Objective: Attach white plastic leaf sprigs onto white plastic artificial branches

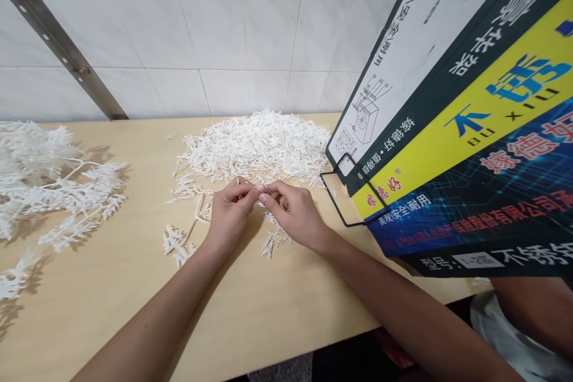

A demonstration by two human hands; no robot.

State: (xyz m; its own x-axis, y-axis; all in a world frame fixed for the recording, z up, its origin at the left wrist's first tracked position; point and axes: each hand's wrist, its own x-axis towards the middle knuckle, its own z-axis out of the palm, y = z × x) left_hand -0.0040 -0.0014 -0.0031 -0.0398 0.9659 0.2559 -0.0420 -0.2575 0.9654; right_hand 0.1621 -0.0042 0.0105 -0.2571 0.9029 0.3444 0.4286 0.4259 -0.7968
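Note:
My left hand (229, 213) and my right hand (294, 210) meet fingertip to fingertip over the wooden table (134, 286). Both are pinched on a small white plastic sprig (265, 196) held between them. Just behind the hands lies a big heap of loose white plastic sprigs (259, 143). A few branched white pieces (179, 242) lie under and left of my left wrist, and more sit below my right hand (275, 240).
A pile of larger white plastic branches (49, 185) covers the table's left end. A printed cardboard box (470, 119) leans in from the right on a black wire stand (347, 191). A white tiled wall with a metal bracket (62, 48) backs the table. Another person's arm (532, 310) shows at lower right.

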